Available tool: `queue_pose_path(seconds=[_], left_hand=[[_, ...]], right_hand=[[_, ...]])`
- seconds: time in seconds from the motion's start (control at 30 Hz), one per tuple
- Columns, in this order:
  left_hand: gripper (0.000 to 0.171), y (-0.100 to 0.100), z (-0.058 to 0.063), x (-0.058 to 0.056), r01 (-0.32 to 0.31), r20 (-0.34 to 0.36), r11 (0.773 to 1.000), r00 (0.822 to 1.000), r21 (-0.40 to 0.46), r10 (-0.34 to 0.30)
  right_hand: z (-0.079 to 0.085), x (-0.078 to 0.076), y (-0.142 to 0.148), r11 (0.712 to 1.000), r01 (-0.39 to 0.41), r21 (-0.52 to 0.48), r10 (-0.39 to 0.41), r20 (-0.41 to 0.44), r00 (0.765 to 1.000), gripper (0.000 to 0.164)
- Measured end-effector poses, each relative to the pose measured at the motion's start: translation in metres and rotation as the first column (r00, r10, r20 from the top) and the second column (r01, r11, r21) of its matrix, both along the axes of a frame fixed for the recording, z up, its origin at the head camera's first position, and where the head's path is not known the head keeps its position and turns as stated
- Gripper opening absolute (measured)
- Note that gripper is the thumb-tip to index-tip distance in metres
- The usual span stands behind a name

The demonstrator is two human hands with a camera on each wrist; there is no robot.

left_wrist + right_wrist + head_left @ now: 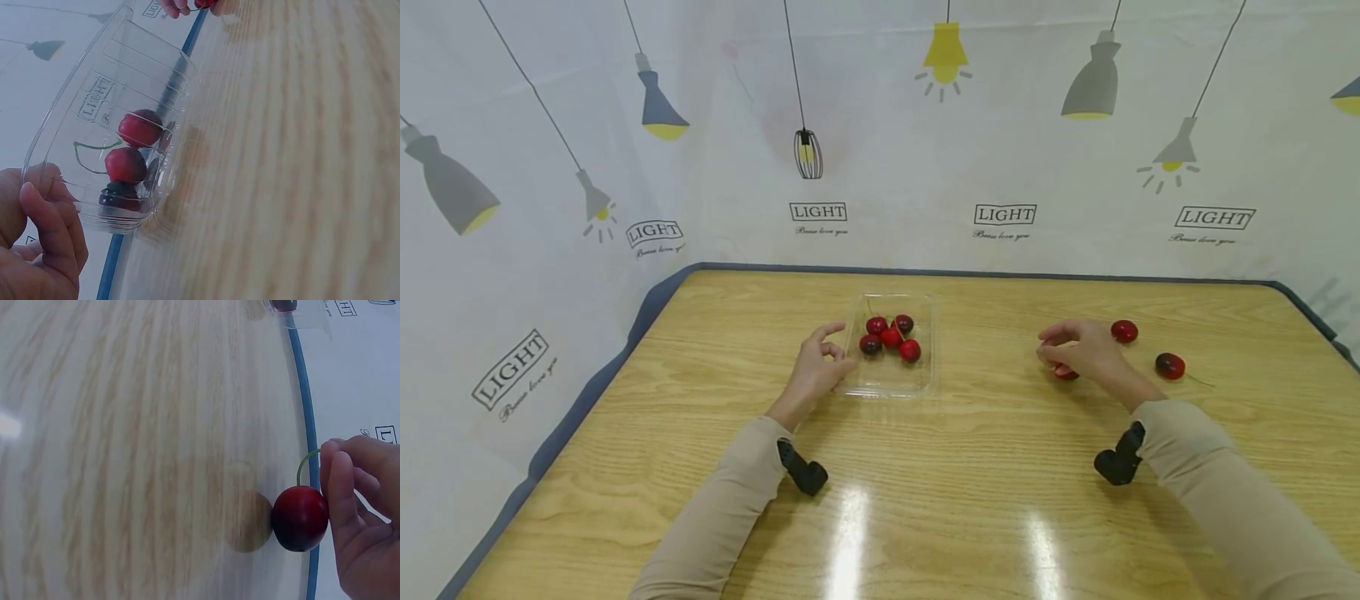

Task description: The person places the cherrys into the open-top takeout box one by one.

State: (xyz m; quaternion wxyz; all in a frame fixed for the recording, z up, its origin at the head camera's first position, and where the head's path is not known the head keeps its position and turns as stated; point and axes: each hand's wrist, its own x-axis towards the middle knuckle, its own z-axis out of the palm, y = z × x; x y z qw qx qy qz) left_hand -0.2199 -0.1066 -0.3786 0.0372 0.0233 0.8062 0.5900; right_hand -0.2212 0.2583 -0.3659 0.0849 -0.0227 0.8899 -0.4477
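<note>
A clear plastic box [891, 390] stands on the table with several dark red cherries [891, 337] inside, some with green stems. My left hand [817, 364] is at the box's left side; in the left wrist view its thumb and fingers [47, 219] pinch the rim. To the right of the box, my right hand [1086, 354] has a cherry [300, 519] by its green stem, pinched between thumb and fingertips. That cherry is low over the wood, partly covered by the hand in the head view; whether it touches the table I cannot tell.
Two more cherries lie on the table right of my right hand: one farther back [1124, 332] and one with a stem [1170, 366]. A white cloth [902, 150] printed with lamps hangs behind the wooden table [925, 475]. Small black cameras sit on both wrists.
</note>
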Motion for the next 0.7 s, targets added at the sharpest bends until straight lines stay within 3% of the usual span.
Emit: queue_pose_path(seconds=[0.3,0.7], left_hand=[[0.059,0.0002,-0.0002,0.0002,0.006,-0.014,1.0,1.0,-0.005,-0.007],[0.06,0.0007,-0.0003,0.0004,-0.005,0.001,1.0,1.0,0.016,0.005]], right_hand=[[0.0014,0.0007,-0.002,0.995,-0.018,0.1,0.021,-0.034,0.999,0.031],[0.0013,0.0003,-0.0034,0.992,-0.034,0.122,0.039,-0.045,0.998,0.026]])
